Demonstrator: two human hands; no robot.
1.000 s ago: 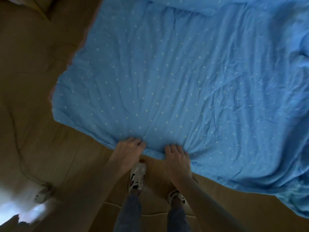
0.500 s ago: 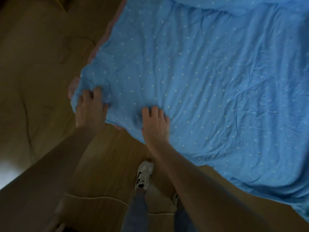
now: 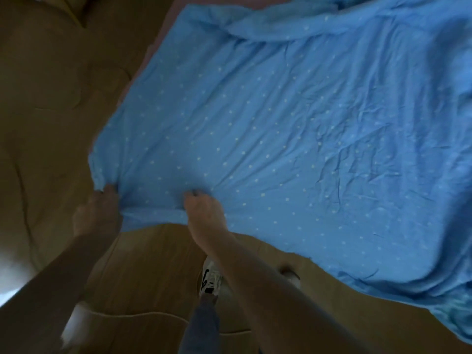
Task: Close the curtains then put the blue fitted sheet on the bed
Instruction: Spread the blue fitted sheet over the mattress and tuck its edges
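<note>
Two grips held the blue fitted sheet (image 3: 281, 129): the left hand (image 3: 98, 210) clutched its bunched corner at eight o'clock, the right hand (image 3: 204, 210) pinched its near edge at six.

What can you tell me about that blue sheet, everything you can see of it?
The blue sheet looks like thin, soft fabric, light blue with small pale dots all over. It lies spread out wide, fairly flat in the middle, creased toward the right and bunched in folds at the far edge. The left hand grips its gathered near-left corner, and the right hand pinches the near edge beside it. Creases fan out from both grips. Beyond the near edge the wooden floor shows.
</note>
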